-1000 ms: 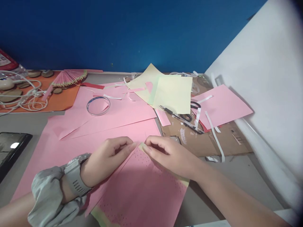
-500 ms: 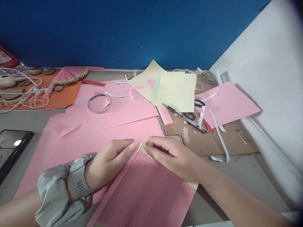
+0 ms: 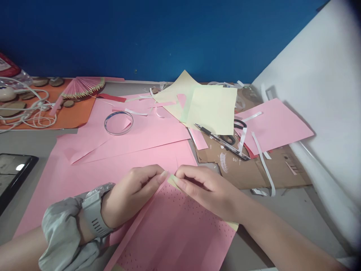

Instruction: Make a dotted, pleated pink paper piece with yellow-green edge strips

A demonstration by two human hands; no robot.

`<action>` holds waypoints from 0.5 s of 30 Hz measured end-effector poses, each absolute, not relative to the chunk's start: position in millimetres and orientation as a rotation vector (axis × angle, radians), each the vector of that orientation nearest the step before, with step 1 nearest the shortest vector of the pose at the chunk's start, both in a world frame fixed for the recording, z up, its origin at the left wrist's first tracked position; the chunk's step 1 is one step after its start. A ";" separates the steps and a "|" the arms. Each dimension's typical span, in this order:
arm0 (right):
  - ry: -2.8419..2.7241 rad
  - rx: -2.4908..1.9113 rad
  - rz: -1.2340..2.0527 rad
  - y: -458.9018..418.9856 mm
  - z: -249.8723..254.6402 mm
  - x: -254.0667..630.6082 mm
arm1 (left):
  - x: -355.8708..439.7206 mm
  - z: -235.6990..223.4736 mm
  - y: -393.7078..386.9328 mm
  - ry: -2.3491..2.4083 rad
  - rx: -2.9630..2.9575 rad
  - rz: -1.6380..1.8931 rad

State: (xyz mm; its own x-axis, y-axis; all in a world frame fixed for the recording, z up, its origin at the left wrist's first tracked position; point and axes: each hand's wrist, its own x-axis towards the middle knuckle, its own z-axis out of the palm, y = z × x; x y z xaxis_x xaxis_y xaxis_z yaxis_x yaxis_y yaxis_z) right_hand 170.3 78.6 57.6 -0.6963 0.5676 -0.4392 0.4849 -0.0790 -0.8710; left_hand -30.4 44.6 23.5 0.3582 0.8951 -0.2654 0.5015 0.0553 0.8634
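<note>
Both my hands pinch the top corner of a pink paper sheet with small dark dashes and a pale yellow strip along its upper right edge. My left hand, with a grey watch and a grey-green scrunchie at the wrist, holds the folded left edge between thumb and fingers. My right hand grips the yellow-edged side, its thumb on top close to the left fingertips. The fingers under the paper are hidden.
Larger pink sheets lie beyond, with a tape roll on them. Yellow paper, a pen and partly covered scissors rest around the cardboard. A pink folded fan sits left, a phone nearer.
The left-hand folded edge looks flatter near the corner, and the hands have parted very slightly. The whole view has shifted a little; both hands still hold the pink paper.
</note>
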 end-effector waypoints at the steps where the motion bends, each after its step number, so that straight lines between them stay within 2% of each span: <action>1: -2.092 -1.191 1.918 78.5 57.0 170.4 | -30.5 23.3 44.8 1.287 1.599 0.483; 15: -2.110 -1.158 1.912 77.8 54.9 170.8 | -37.0 23.0 50.0 1.077 1.600 0.560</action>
